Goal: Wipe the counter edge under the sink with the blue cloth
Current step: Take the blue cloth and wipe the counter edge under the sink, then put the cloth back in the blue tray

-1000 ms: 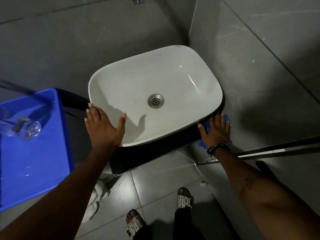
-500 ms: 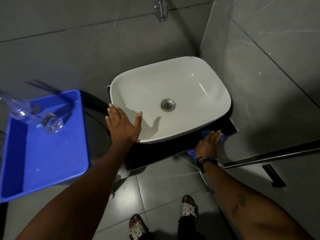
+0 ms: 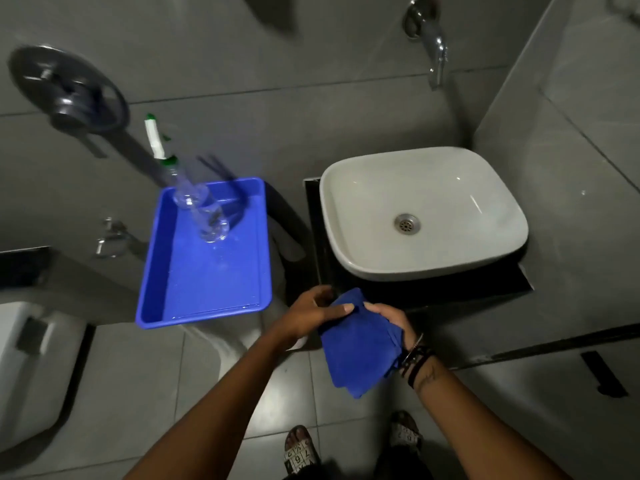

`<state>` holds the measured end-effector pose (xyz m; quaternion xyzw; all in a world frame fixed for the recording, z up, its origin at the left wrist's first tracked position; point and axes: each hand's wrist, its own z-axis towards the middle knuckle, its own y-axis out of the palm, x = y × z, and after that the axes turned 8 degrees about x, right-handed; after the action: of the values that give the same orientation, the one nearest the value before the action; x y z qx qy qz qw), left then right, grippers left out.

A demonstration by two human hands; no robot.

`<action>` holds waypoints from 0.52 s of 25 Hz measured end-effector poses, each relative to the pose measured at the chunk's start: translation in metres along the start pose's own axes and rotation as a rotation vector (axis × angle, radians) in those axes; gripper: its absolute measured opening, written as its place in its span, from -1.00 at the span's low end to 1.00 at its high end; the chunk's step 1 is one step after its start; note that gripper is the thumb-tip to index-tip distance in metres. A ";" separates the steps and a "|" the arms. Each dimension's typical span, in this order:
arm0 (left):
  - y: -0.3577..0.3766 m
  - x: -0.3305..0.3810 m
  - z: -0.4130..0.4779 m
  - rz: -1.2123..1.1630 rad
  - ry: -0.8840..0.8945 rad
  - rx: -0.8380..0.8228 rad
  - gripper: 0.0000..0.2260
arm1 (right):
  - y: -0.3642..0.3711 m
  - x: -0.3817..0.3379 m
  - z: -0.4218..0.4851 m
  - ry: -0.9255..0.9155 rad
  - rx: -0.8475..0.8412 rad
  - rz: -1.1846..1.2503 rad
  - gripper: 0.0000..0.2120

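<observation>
The blue cloth (image 3: 356,348) hangs folded between both hands, in front of and below the black counter edge (image 3: 450,292) that runs under the white sink (image 3: 422,209). My left hand (image 3: 311,313) grips the cloth's top left corner, thumb laid across it. My right hand (image 3: 391,320) holds its upper right side, with bracelets on that wrist. The cloth is off the counter, near its front left corner.
A blue tray (image 3: 207,258) with a clear spray bottle (image 3: 197,209) standing in it sits left of the sink. A wall tap (image 3: 433,46) hangs above the basin. A toilet (image 3: 31,368) is at lower left. My sandalled feet (image 3: 301,452) stand on grey floor tiles.
My left hand left the sink rim and joined the right on the cloth. The cloth came off the counter edge at the right and now hangs at the front left. The view pulled back.
</observation>
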<state>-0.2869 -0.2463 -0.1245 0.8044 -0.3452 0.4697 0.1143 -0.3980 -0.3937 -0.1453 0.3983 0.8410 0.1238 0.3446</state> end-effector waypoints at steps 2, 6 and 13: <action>-0.041 -0.011 -0.012 0.025 -0.063 -0.060 -0.58 | 0.039 0.005 0.005 0.112 -0.160 0.002 -0.47; -0.108 -0.037 -0.046 -0.195 -0.070 0.076 -0.86 | 0.113 0.016 0.020 0.213 -0.206 -0.135 -0.27; -0.190 -0.073 -0.061 -0.508 -0.147 0.510 -0.87 | 0.181 0.039 0.056 0.149 -0.185 -0.208 -0.42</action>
<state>-0.2258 -0.0424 -0.1260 0.8988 -0.0135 0.4381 -0.0021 -0.2717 -0.2505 -0.1173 0.2655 0.8859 0.1935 0.3274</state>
